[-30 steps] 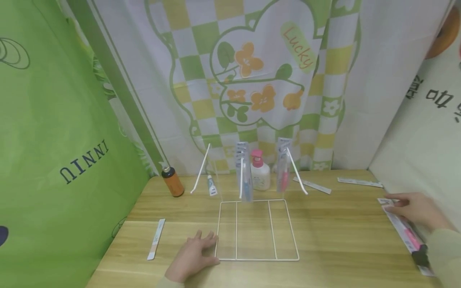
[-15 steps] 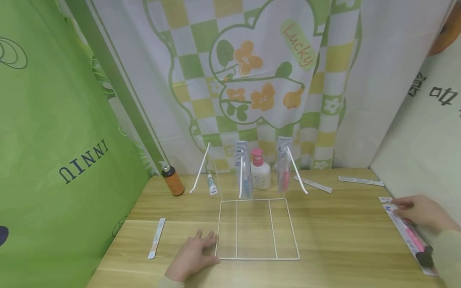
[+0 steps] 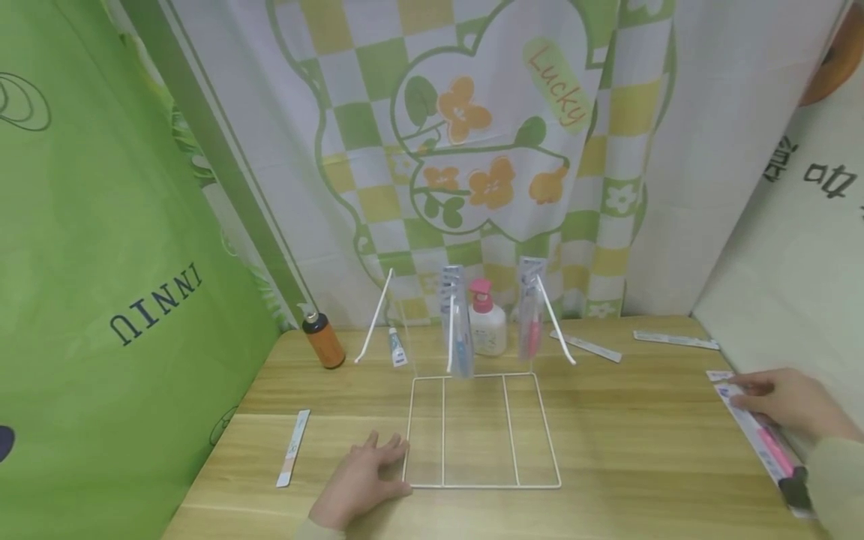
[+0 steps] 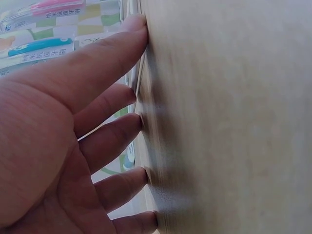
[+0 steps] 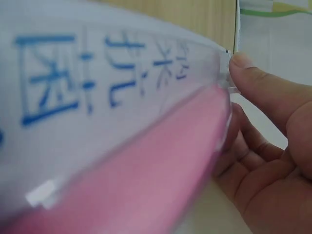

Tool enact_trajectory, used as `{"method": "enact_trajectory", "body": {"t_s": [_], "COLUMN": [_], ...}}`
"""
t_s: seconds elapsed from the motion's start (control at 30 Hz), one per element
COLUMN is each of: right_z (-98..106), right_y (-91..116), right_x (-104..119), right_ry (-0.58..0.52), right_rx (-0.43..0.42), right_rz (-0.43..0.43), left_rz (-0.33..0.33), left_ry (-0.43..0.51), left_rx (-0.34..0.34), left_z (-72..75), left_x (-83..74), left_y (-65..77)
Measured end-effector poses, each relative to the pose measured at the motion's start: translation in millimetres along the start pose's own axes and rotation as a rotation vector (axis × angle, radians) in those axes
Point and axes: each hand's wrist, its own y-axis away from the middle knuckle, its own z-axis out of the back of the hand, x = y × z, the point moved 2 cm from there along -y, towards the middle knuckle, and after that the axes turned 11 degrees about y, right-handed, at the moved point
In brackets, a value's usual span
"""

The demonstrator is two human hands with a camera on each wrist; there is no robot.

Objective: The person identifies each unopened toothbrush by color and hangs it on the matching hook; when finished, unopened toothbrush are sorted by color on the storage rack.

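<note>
My right hand (image 3: pixel 790 401) pinches the upper part of a packaged toothbrush (image 3: pixel 775 453) with a pink handle, at the table's right side. In the right wrist view the clear pack (image 5: pixel 122 83) fills the left, with the thumb at its end and the other fingers curled behind. My left hand (image 3: pixel 363 478) rests on the table with fingers spread, thumb and fingertips beside the left front corner of a white wire rack (image 3: pixel 482 487). Two more packaged toothbrushes hang from the rack's prongs, one blue (image 3: pixel 462 349) and one pink (image 3: pixel 532 322).
Behind the rack stands a pump bottle with a pink top (image 3: pixel 489 330). An orange pump bottle (image 3: pixel 325 343) and a small toothpaste tube (image 3: pixel 397 349) are at the back left. Slim white packets lie at left (image 3: pixel 293 450) and back right (image 3: pixel 587 346). Printed curtains surround the wooden table.
My right hand has shifted slightly to the right along the toothbrush pack, whose top end shows more. The left hand and the rack have stayed put.
</note>
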Motion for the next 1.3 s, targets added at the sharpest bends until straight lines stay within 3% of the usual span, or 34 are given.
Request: {"method": "enact_trajectory", "body": {"t_s": [0.43, 0.6, 0.8, 1.17, 1.3], "right_z": [6, 16, 32, 63, 72], "right_y": [7, 11, 15, 39, 52], "right_x": [15, 33, 74, 166, 204], "right_ry": [-0.022, -0.034, -0.112, -0.373, -0.515], "right_rx": [-0.074, -0.137, -0.182, -0.414, -0.524], "right_rz": [-0.002, 0.013, 0.006, 0.037, 0.116], "left_rz": [-0.004, -0.001, 0.006, 0.017, 0.022], "left_ry": [-0.002, 0.002, -0.001, 0.016, 0.026], "left_rx": [0.008, 0.004, 0.006, 0.012, 0.013], "left_z": [0.1, 0.4, -0.1, 0.6, 0.6], "left_x": [-2.5, -2.5, -2.3, -2.2, -3.2], "left_y": [0.5, 0.8, 0.6, -0.4, 0.0]}}
